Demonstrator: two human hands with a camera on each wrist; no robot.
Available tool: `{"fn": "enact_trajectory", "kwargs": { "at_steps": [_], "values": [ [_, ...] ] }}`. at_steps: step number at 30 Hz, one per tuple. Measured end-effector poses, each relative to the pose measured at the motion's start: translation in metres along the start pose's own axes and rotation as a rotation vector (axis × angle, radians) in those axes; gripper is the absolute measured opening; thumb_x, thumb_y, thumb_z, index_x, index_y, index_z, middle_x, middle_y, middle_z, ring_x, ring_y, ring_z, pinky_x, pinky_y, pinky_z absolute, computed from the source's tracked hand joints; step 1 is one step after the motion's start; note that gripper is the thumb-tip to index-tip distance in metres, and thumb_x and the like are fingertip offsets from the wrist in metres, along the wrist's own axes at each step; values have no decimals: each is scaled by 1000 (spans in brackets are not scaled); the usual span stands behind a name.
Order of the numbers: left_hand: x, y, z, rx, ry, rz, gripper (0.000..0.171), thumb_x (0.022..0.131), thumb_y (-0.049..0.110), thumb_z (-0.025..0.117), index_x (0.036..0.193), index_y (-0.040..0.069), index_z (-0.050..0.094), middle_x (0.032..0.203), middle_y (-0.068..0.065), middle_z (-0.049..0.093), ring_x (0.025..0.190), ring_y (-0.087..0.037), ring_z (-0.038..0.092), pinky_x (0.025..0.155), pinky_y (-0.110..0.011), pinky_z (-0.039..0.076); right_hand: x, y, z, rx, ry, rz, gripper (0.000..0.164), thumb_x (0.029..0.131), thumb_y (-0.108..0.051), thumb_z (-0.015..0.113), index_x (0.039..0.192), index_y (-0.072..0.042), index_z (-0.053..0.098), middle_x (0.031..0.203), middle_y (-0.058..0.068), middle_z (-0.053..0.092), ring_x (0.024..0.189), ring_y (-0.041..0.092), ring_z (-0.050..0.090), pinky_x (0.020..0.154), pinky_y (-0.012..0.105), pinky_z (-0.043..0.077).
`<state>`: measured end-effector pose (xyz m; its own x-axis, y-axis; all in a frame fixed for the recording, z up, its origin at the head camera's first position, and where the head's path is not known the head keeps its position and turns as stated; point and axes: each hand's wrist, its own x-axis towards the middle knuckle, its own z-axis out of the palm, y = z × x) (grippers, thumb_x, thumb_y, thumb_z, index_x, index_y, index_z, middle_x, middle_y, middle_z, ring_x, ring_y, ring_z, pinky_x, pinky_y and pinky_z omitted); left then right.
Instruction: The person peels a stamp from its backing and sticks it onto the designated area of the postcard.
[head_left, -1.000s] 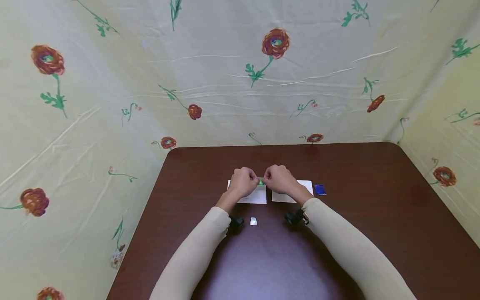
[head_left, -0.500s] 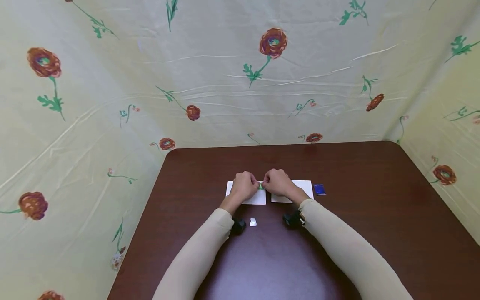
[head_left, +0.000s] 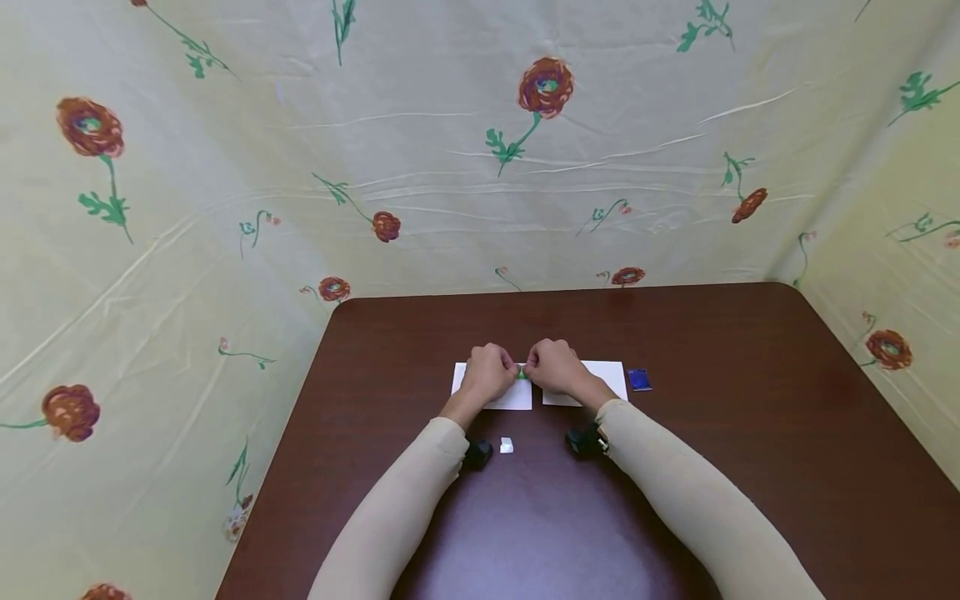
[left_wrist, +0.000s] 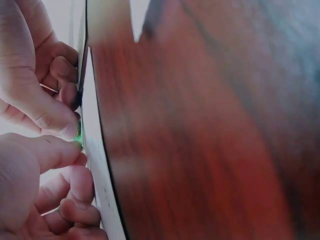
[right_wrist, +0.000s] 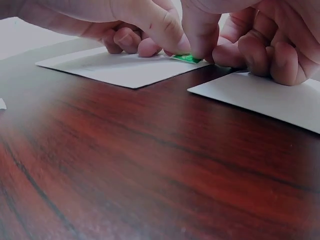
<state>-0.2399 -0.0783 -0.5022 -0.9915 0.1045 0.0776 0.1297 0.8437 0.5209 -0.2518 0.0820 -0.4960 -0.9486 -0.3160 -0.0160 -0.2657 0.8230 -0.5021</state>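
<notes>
In the head view, my left hand [head_left: 490,372] is over the left white card [head_left: 512,400] and my right hand [head_left: 553,367] over the inner part of the right white card [head_left: 607,377]. Between their thumb tips is a small, shiny green flat piece [right_wrist: 186,58], close over the left card's right part. Each hand pinches one end of it, with the other fingers curled down on or near the cards. The right wrist view shows both thumbs meeting at the green piece; their index fingertips are hidden there.
A small white scrap [head_left: 507,445] lies on the brown table [head_left: 690,333] in front of the cards. A blue square packet [head_left: 640,380] lies right of the right card. Flower-patterned sheeting [head_left: 450,150] hangs around the table's far and side edges.
Both hands have come down slightly and a little toward me, bringing the green piece lower over the left card. In the last half second they have barely moved.
</notes>
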Motion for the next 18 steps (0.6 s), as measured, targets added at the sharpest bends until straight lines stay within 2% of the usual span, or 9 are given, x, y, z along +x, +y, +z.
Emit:
{"fn": "enact_trajectory", "kwargs": {
  "at_steps": [10,18],
  "values": [
    [2,1,2,20,-16,-18,19,86,24,74,71,15,70,77,-4,69,69,-21,64,62,-32,52,2,0,7,-73,38,-17,13,85,-22,67,73,-15,65,67,-2,62,67,19,59,64,35,50],
    [2,-3,2,-14,-25,-3,8,84,18,75,84,15,67,81,-4,67,74,-24,61,62,-34,46,-1,-5,10,-122,68,-32,9,84,-21,67,82,-16,60,71,-1,60,64,20,58,58,34,47]
  ]
}}
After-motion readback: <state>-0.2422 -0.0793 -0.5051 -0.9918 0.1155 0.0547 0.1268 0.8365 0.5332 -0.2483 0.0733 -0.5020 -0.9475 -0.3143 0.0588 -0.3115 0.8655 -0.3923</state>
